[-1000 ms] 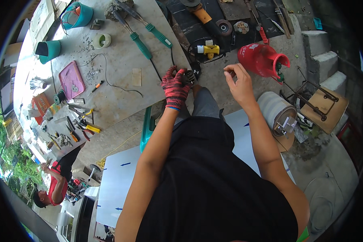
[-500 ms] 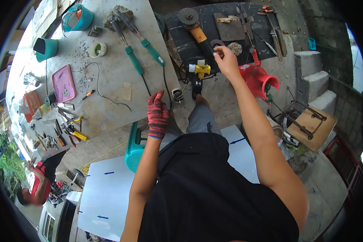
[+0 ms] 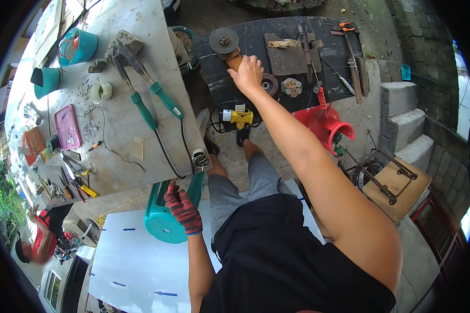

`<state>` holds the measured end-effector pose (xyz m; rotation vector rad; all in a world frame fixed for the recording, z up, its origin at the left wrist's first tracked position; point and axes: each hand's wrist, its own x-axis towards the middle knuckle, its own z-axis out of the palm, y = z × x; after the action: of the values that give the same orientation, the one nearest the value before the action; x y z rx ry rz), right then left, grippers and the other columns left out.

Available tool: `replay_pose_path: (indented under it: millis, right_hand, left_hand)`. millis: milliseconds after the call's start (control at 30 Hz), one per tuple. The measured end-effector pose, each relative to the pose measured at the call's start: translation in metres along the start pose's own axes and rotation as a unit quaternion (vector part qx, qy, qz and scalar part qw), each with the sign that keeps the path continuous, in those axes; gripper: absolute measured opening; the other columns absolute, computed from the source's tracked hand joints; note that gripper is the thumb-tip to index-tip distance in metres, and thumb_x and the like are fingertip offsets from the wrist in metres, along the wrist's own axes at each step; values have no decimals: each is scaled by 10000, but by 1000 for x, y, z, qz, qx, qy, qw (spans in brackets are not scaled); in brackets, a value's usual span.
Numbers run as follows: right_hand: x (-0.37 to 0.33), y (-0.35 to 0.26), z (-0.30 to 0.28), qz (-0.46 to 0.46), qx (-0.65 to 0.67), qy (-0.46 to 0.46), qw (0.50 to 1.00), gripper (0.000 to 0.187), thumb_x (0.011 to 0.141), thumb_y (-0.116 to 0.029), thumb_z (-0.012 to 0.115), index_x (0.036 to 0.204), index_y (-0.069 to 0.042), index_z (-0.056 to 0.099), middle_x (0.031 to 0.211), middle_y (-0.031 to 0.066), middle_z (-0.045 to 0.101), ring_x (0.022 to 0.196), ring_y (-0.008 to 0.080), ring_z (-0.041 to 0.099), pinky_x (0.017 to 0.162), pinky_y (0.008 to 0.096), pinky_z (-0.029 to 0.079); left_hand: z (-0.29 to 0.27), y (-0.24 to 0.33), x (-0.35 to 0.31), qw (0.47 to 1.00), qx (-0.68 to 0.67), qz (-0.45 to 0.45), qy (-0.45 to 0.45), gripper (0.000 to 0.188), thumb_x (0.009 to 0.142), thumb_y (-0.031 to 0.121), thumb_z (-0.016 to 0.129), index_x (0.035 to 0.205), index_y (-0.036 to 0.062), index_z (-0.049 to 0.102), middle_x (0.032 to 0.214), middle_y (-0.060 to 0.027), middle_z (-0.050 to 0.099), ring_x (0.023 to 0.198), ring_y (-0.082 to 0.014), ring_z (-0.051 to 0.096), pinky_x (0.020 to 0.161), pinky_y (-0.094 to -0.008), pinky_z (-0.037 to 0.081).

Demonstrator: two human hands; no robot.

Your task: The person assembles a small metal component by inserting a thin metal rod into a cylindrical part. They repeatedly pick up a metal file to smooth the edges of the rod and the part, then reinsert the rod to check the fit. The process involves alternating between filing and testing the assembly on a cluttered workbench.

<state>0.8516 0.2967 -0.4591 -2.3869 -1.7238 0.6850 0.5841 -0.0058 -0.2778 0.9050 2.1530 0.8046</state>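
My right hand (image 3: pixel 249 75), bare, lies over the body of an orange angle grinder (image 3: pixel 233 58), thumb on one side and fingers on the other; the grinder's handle is hidden beneath it. The grinder's grey disc (image 3: pixel 224 40) points away from me on the black marbled table (image 3: pixel 219 78). My left hand (image 3: pixel 183 209), in a red and black knit glove, hangs over a teal plastic stool (image 3: pixel 164 229) with its fingers loosely extended and nothing in them. A yellow and black device (image 3: pixel 240 117) with a white label sits at the table's near edge.
Two green-handled soldering irons (image 3: pixel 164 100) rest on a stone (image 3: pixel 124 46) on the grey table (image 3: pixel 117 167). Pliers (image 3: pixel 81 182) and teal cups (image 3: pixel 48 82) lie farther left. A red plastic stool (image 3: pixel 324 125) stands right, near concrete steps (image 3: pixel 407 120). Another person (image 3: pixel 44 235) is far left.
My right hand has moved left and forward onto the angle grinder. My left hand has dropped back from the grey table's edge to above the teal stool. The view has shifted right.
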Motion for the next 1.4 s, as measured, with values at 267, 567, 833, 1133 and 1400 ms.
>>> replay_pose_path:
  millis: [267, 567, 833, 1133, 1400]
  right_hand:
    - [-32, 28, -20, -95, 61, 51, 992, 601, 871, -352, 805, 1296, 3, 573, 1227, 170, 563, 1182, 368, 545, 1002, 482, 445]
    - [-237, 204, -31, 43, 125, 47, 990, 206, 900, -157, 710, 1054, -51, 624, 999, 128, 656, 997, 350, 620, 883, 462, 483]
    - [-282, 475, -39, 402, -33, 189, 895, 254, 860, -127, 744, 1086, -51, 657, 998, 171, 703, 1015, 385, 673, 896, 500, 520]
    - [-227, 561, -41, 250, -3, 77, 965, 566, 807, -142, 819, 1333, -48, 634, 1349, 211, 630, 1262, 404, 567, 1098, 482, 440]
    - [-208, 596, -17, 322, -73, 120, 936, 546, 880, -301, 763, 1348, -53, 630, 1321, 215, 660, 1249, 410, 586, 1066, 488, 471]
  left_hand:
    - [-2, -4, -20, 998, 9, -46, -39, 366, 1040, 50, 544, 1403, 48, 586, 1261, -89, 614, 1121, -195, 587, 1019, -342, 447]
    - [-10, -54, -38, 982, 89, -70, -153, 297, 1048, 54, 553, 1337, 35, 618, 1238, -105, 640, 1157, -208, 609, 1040, -366, 469]
    - [-44, -114, -26, 901, 156, -193, -357, 279, 1055, 135, 599, 1311, 27, 633, 1247, -94, 681, 1124, -185, 632, 990, -331, 490]
    - [-8, -49, -4, 855, 287, -151, -404, 315, 1025, 222, 636, 1305, 82, 674, 1215, -95, 731, 1134, -190, 668, 995, -344, 509]
    - [0, -28, -24, 875, 259, -172, -371, 332, 1030, 234, 642, 1323, 79, 666, 1222, -138, 728, 1164, -252, 677, 1013, -373, 508]
